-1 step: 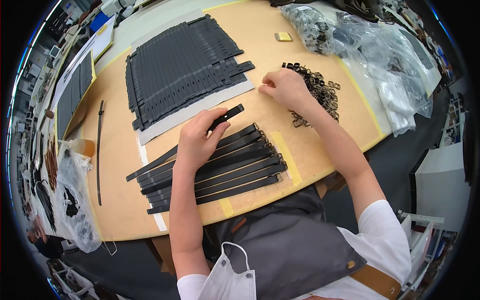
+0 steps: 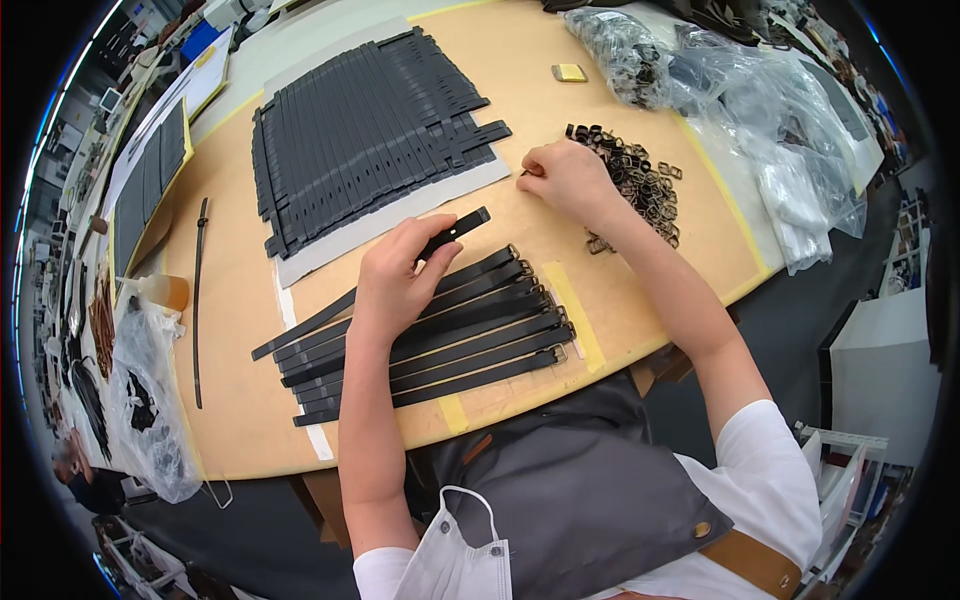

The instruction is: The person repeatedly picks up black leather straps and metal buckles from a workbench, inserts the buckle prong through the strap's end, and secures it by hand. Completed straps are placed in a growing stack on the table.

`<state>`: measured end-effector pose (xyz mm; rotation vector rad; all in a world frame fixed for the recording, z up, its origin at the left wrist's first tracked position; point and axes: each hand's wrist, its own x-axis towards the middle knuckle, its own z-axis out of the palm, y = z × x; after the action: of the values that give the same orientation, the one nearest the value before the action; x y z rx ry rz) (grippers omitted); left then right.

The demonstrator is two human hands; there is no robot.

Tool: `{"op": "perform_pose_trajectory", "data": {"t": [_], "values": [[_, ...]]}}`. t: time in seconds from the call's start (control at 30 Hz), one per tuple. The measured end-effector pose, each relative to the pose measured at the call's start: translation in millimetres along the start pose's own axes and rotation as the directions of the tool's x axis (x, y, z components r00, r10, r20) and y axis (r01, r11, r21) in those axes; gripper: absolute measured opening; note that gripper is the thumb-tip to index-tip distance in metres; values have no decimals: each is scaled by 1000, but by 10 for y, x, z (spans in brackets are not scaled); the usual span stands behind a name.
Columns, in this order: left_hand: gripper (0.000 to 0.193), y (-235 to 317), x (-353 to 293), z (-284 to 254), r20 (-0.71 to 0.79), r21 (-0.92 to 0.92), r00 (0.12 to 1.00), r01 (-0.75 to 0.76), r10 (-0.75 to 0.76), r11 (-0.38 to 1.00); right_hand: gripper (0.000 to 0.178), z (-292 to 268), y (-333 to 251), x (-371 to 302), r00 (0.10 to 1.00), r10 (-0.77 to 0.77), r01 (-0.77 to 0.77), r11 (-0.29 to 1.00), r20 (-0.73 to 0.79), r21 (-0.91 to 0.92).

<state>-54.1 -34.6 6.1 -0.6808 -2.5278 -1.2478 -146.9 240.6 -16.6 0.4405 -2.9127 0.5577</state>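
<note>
My left hand [image 2: 400, 265] pinches a black leather strap [image 2: 468, 222] near its end, thumb below and fingers above; a small pale slot shows in it. Below that hand, several black straps with buckles [image 2: 470, 325] lie side by side, partly covered by my left forearm. My right hand [image 2: 572, 180] is closed, thumb against fingertips, just left of a pile of small metal buckles [image 2: 650, 195]. A tiny dark bit shows at its fingertips, too small to make out. Small black loops [image 2: 592, 135] lie at the pile's far edge.
A broad row of black straps [image 2: 350, 140] covers a grey sheet at the far left. One thin strap [image 2: 200, 300] lies alone near a bottle of amber liquid [image 2: 165, 292]. Clear plastic bags [image 2: 790, 130] sit at the right; a small yellow-topped block [image 2: 570, 73] lies farther back.
</note>
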Motion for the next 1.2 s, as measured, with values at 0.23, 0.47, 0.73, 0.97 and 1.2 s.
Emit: {"op": "perform_pose_trajectory", "data": {"t": [0.23,0.47,0.73,0.97,1.2], "values": [[23,-39,-33,-20,-42,-8,999,-9,9,1000,21,131,-219,-10,1000,20,-21,970,3,242],[19,1,-26,-83,-46,8,997,59,-58,998,21,-30,-387,-130,957,29,-176,847,288,501],[20,-46,-45,-90,-78,14,996,43,-42,999,16,-81,-287,-135,961,-107,-30,875,254,483],[21,-40,-29,-94,-58,14,997,60,-59,998,14,-27,-251,-113,916,-294,152,884,272,443],[23,-41,-30,-79,-21,-50,996,83,-84,995,16,-84,-289,-140,870,-283,95,900,403,426]]}}
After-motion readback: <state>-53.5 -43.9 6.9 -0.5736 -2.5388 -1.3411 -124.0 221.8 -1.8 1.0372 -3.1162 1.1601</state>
